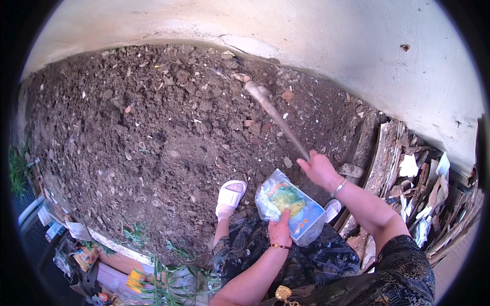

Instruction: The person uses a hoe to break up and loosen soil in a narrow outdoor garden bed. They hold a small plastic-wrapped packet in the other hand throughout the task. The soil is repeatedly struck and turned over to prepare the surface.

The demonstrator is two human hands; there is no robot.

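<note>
My right hand grips the lower end of a long-handled tool, whose shaft slants up and left over the soil. The tool's far end is blurred near the wall, so its kind cannot be told. Before my lap, my left hand holds a blue printed box and a clear plastic bag, with something yellow-green showing at the bag. What the bag contains is not clear. Loose brown soil with stones and brick bits spreads in front of me.
A pale wall curves behind the soil. Split wood and bark lie piled at right with scraps of paper and plastic. At lower left are green plants, a yellow plastic object and litter. My sandalled foot stands on the soil.
</note>
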